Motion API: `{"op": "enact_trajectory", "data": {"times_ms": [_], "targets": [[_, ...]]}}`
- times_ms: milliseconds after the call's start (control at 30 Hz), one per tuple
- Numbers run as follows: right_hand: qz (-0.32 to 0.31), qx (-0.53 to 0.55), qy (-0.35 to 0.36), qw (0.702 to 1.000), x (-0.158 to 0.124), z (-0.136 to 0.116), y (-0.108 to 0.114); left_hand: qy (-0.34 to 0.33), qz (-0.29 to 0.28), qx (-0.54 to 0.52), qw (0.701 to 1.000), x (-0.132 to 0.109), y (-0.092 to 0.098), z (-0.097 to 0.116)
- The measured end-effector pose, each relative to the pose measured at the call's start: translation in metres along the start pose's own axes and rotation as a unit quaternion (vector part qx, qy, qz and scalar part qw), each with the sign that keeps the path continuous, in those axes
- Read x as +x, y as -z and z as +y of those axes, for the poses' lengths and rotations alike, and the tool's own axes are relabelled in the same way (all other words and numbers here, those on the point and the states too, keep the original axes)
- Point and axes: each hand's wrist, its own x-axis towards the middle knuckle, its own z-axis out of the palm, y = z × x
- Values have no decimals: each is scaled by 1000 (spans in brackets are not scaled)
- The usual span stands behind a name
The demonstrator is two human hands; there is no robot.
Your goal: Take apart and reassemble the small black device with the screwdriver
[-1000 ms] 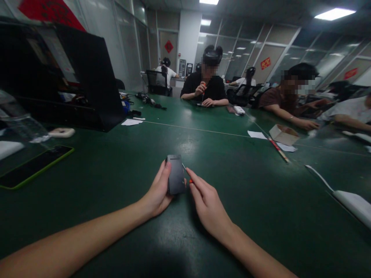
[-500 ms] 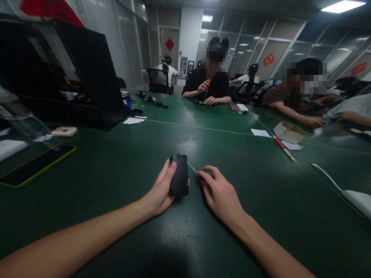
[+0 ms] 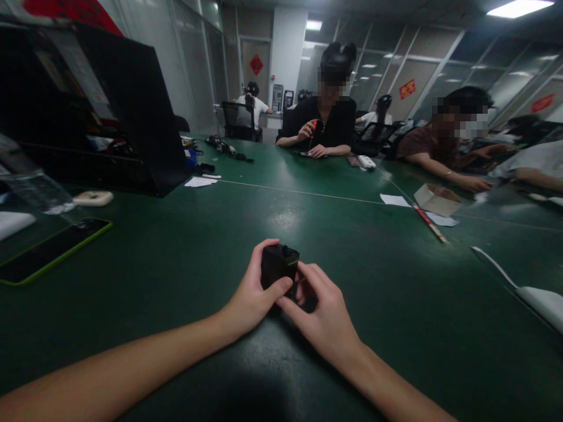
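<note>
Gripped the small black box (image 3: 280,265) upright in the left hand (image 3: 253,296), just above the green table (image 3: 176,264). Curled the right hand (image 3: 323,310) against its lower right side - could not tell whether clasping. Looked rigid, light, smooth - best pinched across opposite flat faces.

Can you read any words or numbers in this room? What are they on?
No text here can be read.
Red diamond sign on the far door: one dark character, too blurred.
Red sign on the glass wall: too small.
Black box in the left hand: no writing shows.
</note>
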Motion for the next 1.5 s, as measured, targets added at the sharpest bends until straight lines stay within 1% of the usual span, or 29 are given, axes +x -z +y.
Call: {"op": "enact_trajectory", "data": {"times_ms": [167,300,467,533,567,600,633,667,733,767,800,833,867,933,1000,1100,1167,1233,1300,1367,1500], "targets": [[22,34,2,999,-3,2,-3,-22,12,28,999,-2,0,-1],[38,63,-24,997,-3,3,-4,-21,23,42,999,-4,-1,-2],[49,35,-35,998,-2,0,1,-13,57,61,996,-2,0,-1],[57,75,-48,994,-1,1,5,8,78,35,996,1,-1,-1],[56,120,-65,989,-1,1,6,28,85,3,996,3,-1,0],[52,177,-88,979,0,2,8,55,86,-41,994,5,-2,1],[47,244,-113,962,1,4,9,88,83,-95,988,8,-2,2],[45,315,-140,938,2,6,9,127,75,-153,977,10,-3,4],[43,440,-190,876,5,10,10,210,55,-255,942,15,-3,8],[42,485,-212,848,6,11,10,245,48,-293,923,16,-3,11],[39,514,-231,825,6,13,10,273,40,-323,905,18,-2,13],[34,529,-245,812,7,14,11,293,32,-346,891,19,-1,15],[28,534,-253,807,7,14,11,305,23,-363,880,19,0,16],[22,527,-252,812,8,14,11,311,8,-378,872,19,3,16],[21,516,-243,821,8,14,11,305,-6,-377,875,18,5,15],[28,505,-234,830,7,14,11,268,-22,-346,899,16,5,11],[28,503,-235,831,7,14,11,242,-23,-323,915,15,5,9],[23,502,-237,831,7,14,11,229,-15,-316,921,15,4,7],[20,494,-237,837,6,16,10,224,-6,-320,921,15,3,6],[18,469,-227,853,6,18,9,223,-3,-318,921,15,1,7],[11,372,-196,907,5,20,7,206,-24,-284,936,13,-2,5]]}}
